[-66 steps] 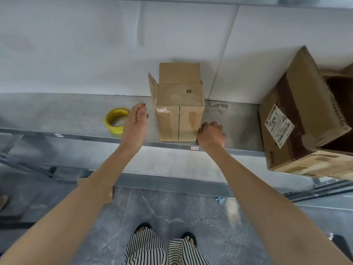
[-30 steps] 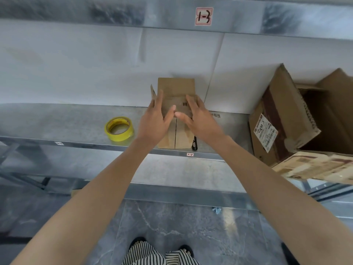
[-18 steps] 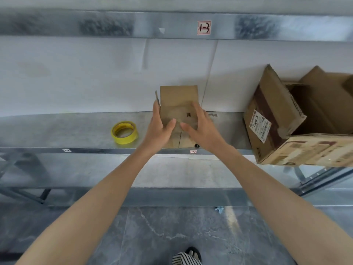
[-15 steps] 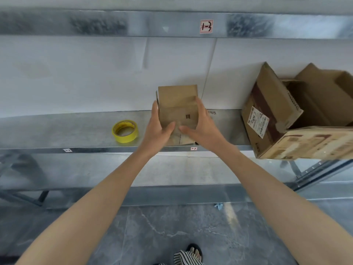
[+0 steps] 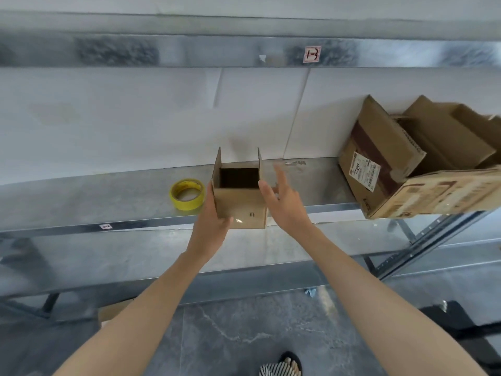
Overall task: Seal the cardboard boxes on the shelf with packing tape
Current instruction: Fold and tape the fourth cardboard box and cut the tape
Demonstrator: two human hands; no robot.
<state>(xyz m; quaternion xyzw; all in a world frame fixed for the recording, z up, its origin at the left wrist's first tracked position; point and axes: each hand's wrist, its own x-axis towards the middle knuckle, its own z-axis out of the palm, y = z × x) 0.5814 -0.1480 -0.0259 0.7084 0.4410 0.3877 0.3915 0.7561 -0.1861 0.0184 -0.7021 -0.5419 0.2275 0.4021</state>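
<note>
Left hand [image 5: 210, 221] grips the box [image 5: 241, 204] by its left wall, thumb on the front; right hand [image 5: 284, 202] hovers spread just beside it. Shelf [image 5: 81, 196]: the box sits at its front edge, flaps up, so a one-handed hold could let it tip off. Tape [image 5: 187, 194] lies just left.
</note>
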